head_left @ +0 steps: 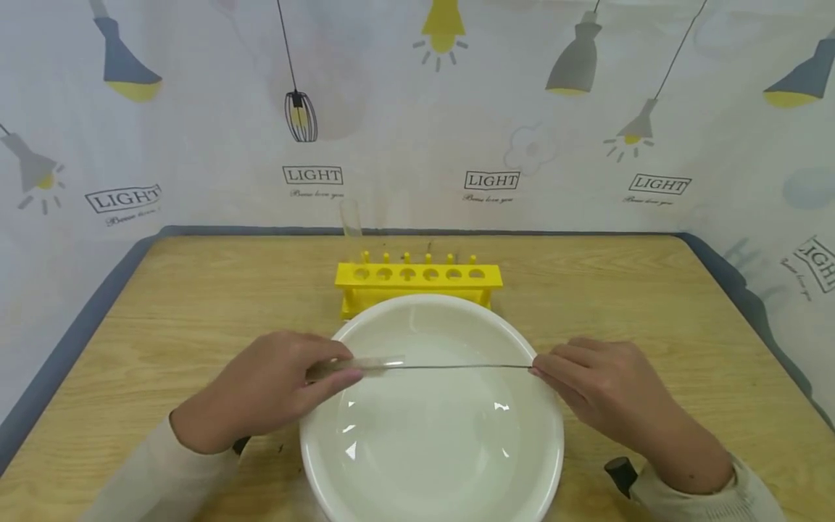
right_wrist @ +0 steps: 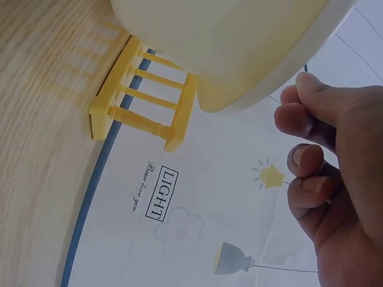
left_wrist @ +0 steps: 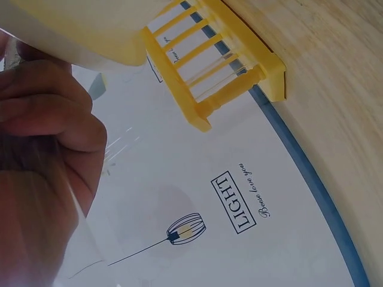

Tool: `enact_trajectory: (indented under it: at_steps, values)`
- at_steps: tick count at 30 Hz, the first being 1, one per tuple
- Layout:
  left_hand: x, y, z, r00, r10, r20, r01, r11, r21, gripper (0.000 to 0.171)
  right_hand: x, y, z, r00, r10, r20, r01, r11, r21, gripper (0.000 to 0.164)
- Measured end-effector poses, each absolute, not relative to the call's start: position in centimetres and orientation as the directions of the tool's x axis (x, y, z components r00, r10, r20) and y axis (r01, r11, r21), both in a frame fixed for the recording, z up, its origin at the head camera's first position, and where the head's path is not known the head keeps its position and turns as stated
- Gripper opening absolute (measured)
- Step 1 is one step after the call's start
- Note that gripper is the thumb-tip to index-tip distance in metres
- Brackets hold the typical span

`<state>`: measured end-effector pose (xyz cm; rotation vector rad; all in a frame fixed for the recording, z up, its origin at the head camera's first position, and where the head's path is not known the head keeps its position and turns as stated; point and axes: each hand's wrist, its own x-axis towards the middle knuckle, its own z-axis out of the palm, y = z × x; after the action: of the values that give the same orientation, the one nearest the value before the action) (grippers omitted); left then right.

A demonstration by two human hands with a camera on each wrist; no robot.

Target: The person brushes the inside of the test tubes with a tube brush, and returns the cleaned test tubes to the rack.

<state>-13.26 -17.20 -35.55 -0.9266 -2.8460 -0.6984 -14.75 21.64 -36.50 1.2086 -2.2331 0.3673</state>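
Note:
Over the white basin (head_left: 417,464), my left hand (head_left: 274,380) grips a clear glass test tube (head_left: 385,364) lying nearly level, its mouth to the right. A thin wire, the handle of a test tube brush (head_left: 466,366), runs out of that mouth. My right hand (head_left: 607,384) pinches the wire's far end between thumb and index finger, above the basin's right rim. The bristles are mostly hidden by the tube and left fingers. In the right wrist view, the right hand's (right_wrist: 341,161) other fingers are curled.
A yellow test tube rack (head_left: 417,275) stands just behind the basin. Another clear test tube (head_left: 351,221) rises at the rack's left end. Around them is a wooden table (head_left: 215,290), with a lamp-patterned sheet (head_left: 391,130) behind.

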Motion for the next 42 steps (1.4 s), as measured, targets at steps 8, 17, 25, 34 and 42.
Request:
enact_trajectory:
  at_steps: [8,17,25,34,42]
  values:
    - [-13.4,-17.5,-35.4,-0.836,0.531,0.139,0.535,0.733,0.421,0.017,-15.0,22.2,-36.7,-0.424,-0.675,0.604,-0.846,0.533,0.001,0.045]
    - [-13.3,-17.5,-35.6,-0.784,0.559,0.269,0.620,0.714,0.325,0.015,-15.4,23.2,-36.9,-0.501,-0.686,0.528,-0.858,0.472,-0.201,0.024]
    - [-13.9,-17.7,-36.5,-0.572,0.608,0.551,0.765,0.638,0.091,0.035,-15.6,23.5,-36.6,-0.679,-0.679,0.278,-0.690,0.463,-0.556,0.025]
    - [-14.2,-17.5,-36.8,-0.522,0.610,0.596,0.794,0.603,0.078,0.042,-15.5,23.2,-36.8,-0.715,-0.669,0.203,-0.493,0.277,-0.825,0.030]
    - [-14.2,-17.2,-37.2,-0.527,0.620,0.582,0.803,0.587,0.103,0.039,-15.2,22.3,-37.3,-0.735,-0.580,0.352,-0.523,0.154,-0.838,0.033]
